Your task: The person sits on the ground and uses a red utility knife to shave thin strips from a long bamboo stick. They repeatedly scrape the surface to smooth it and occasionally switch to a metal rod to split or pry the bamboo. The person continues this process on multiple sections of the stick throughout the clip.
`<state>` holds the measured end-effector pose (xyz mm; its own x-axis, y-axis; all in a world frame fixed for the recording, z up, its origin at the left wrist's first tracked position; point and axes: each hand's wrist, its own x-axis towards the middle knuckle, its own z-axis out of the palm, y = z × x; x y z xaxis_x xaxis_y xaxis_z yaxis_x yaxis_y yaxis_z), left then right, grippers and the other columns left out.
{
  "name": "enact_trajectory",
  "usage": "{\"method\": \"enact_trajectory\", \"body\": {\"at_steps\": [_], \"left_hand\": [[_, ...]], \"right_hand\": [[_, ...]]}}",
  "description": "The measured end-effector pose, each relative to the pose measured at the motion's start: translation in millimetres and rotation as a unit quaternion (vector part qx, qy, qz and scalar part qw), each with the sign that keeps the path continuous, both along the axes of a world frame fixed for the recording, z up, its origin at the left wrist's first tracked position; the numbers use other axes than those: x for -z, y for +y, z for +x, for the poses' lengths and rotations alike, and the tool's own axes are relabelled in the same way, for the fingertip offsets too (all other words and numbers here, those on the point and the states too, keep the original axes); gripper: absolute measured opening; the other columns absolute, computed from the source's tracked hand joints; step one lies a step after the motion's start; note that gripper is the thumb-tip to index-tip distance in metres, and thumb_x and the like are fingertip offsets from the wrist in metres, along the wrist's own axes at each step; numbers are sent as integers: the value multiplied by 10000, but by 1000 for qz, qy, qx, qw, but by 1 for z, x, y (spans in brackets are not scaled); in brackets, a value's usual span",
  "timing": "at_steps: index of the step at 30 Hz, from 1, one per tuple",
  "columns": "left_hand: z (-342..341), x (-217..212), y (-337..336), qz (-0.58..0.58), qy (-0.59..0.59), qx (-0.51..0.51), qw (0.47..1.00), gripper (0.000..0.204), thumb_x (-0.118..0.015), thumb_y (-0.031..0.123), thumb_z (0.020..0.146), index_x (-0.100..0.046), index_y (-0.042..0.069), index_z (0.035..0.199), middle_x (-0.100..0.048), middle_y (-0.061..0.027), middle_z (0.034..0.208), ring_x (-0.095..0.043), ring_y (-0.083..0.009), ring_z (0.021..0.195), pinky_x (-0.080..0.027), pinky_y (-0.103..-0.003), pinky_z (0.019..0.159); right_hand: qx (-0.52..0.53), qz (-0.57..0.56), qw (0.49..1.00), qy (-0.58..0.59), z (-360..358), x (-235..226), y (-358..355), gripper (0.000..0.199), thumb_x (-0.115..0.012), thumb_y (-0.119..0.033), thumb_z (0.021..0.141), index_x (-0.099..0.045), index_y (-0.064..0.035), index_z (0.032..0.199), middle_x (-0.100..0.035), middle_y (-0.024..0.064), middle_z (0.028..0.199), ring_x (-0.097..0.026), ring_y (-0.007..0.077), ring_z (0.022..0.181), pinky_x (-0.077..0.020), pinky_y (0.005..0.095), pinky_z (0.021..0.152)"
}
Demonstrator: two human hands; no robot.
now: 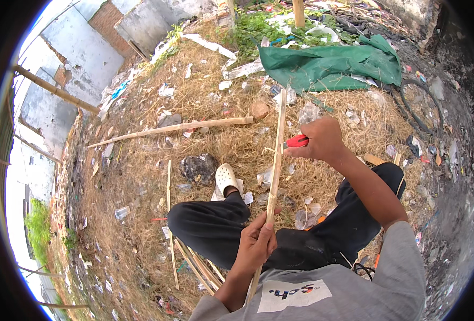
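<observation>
A long pale bamboo strip (277, 160) runs upright through the middle of the view, its lower end passing in front of my shirt. Near that lower end, my left hand (256, 242) is closed around the strip. My right hand (321, 140) grips a red-handled utility knife (295, 142), whose blade meets the strip's right edge above its middle. A thin curled shaving (269, 151) stands out from the strip beside the blade. Several more split bamboo strips (197, 267) lie on the ground by my left thigh.
A longer bamboo piece (172, 128) lies across the dry grass ahead. Close to my shoe (225, 177) sits a dark stone (198, 168). Green sheeting (330, 67) is spread at the far right, with a black hose (421, 109) beside it. Litter is scattered around; broken walls (82, 48) stand behind.
</observation>
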<state>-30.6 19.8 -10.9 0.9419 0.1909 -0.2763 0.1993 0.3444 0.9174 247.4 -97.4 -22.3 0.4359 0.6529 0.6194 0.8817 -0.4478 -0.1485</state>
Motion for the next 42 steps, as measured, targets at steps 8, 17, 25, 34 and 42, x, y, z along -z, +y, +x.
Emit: {"method": "enact_trajectory", "body": {"at_steps": [8,17,25,34,42], "left_hand": [[-16,1,-11,-15,20,24,999,404,-428,195,1029,-444,-54,1347,-407,41,502,-353,-32,435,-307,-207,462],[-53,3,-11,21,60,38,997,401,-417,198,1033,-443,20,1392,-424,56,560,-380,-20,485,-290,-198,451],[-5,-6,8,600,-94,-46,793,389,-646,45,847,-632,92,1233,-487,-53,569,-495,-114,481,-399,-278,473],[15,-13,-2,716,-137,-71,681,394,-704,65,781,-690,159,1163,-467,-23,546,-443,-195,441,-342,-329,463],[12,-17,-5,603,-101,-30,791,266,-722,127,823,-711,75,1084,-628,-32,646,-522,-118,507,-431,-259,532]], "right_hand": [[103,25,994,-2,33,-1,-11,708,-594,-747,711,-492,-86,478,-434,114,428,-507,306,432,-380,407,419],[275,137,908,286,91,-15,-59,817,-397,-742,869,-399,-22,483,-313,50,424,-348,202,413,-265,408,443],[-198,336,597,701,-46,-10,-45,499,-521,-502,937,-665,-26,903,-403,-9,514,-362,83,431,-296,254,426],[-90,529,515,668,-91,11,-57,281,-635,-315,923,-607,-44,859,-505,11,630,-335,86,388,-291,256,416],[-68,596,553,578,-77,-17,-87,229,-677,-236,897,-592,-29,844,-496,-13,583,-341,72,385,-278,253,400]]}}
